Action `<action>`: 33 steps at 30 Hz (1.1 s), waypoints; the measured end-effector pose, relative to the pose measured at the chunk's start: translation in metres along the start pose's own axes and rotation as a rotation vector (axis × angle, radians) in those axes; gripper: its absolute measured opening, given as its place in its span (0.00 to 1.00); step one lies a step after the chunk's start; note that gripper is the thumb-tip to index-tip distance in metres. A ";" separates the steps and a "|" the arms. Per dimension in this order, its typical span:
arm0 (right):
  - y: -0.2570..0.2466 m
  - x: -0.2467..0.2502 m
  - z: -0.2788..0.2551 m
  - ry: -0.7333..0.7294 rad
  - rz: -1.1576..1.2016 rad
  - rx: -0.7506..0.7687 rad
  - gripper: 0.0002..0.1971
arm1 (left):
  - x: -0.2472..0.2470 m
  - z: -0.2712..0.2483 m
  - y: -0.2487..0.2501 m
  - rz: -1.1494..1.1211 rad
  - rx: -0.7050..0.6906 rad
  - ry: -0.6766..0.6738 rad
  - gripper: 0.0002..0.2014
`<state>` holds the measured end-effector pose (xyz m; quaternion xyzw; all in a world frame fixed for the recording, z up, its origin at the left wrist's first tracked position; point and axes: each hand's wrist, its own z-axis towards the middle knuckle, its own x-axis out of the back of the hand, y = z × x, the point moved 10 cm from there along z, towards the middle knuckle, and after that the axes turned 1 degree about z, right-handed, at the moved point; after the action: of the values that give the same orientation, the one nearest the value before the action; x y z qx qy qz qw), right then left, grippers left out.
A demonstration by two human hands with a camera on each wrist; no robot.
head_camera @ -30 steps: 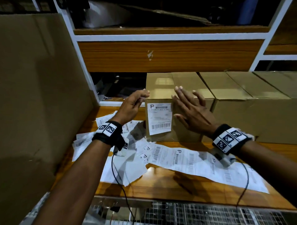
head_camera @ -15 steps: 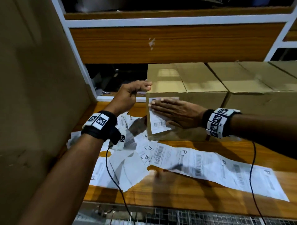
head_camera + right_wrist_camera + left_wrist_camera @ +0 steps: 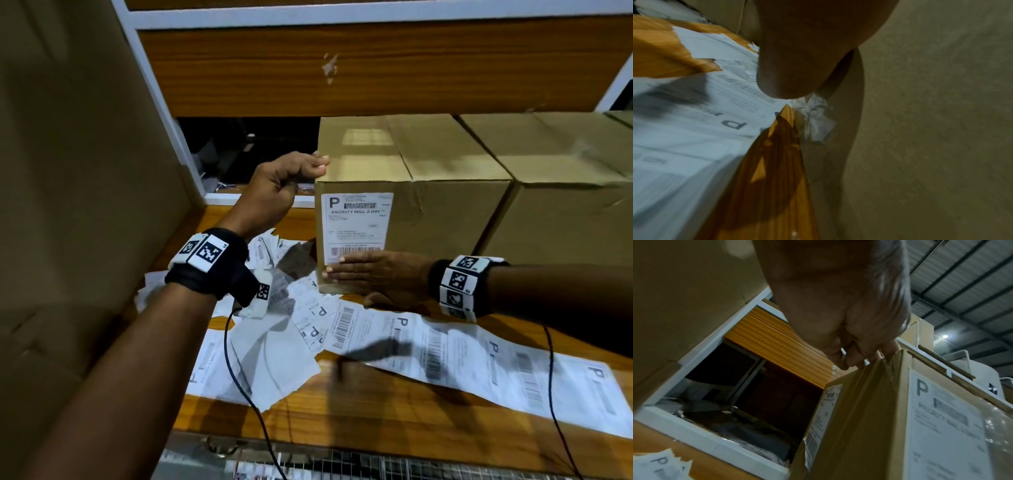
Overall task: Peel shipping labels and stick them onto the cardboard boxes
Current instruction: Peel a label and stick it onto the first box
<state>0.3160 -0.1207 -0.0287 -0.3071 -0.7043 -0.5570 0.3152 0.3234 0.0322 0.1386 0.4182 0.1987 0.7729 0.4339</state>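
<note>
A cardboard box [image 3: 428, 205] stands on the wooden table [image 3: 376, 421] with a white priority-mail label [image 3: 356, 226] stuck on its front face. My left hand [image 3: 315, 164] grips the box's top left corner, thumb on the top edge and fingers curled at the side. My right hand [image 3: 339, 270] lies flat on the front face, its straight fingers pressing the label's lower edge. In the left wrist view the curled fingers [image 3: 851, 360] meet the box [image 3: 859, 418] at its top edge; a second label [image 3: 824, 410] shows on its side. The right wrist view shows only my palm [image 3: 797, 48] against the cardboard [image 3: 931, 113].
A second cardboard box [image 3: 565, 212] stands right against the first. A long strip of labels [image 3: 479, 363] and torn backing sheets [image 3: 270, 353] lie across the table. A tall cardboard sheet [image 3: 68, 171] walls the left side. A wooden shelf panel [image 3: 342, 68] hangs above.
My right hand came onto the label, then slid down from its middle to its lower edge. The left hand has stayed on the box's corner.
</note>
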 end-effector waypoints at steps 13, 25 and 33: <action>0.005 0.001 -0.072 -0.355 0.074 0.047 0.31 | -0.037 -0.033 -0.001 0.058 -0.005 -0.049 0.40; 0.108 0.088 -0.131 0.542 0.278 -1.050 0.37 | -0.091 -0.086 -0.068 -0.047 0.365 0.117 0.61; 0.108 0.071 -0.124 0.538 0.241 -1.144 0.44 | -0.104 -0.095 -0.082 0.010 0.445 0.349 0.49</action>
<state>0.3692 -0.2156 0.1133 -0.3530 -0.1526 -0.8630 0.3276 0.3155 -0.0045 -0.0197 0.3645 0.4331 0.7727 0.2871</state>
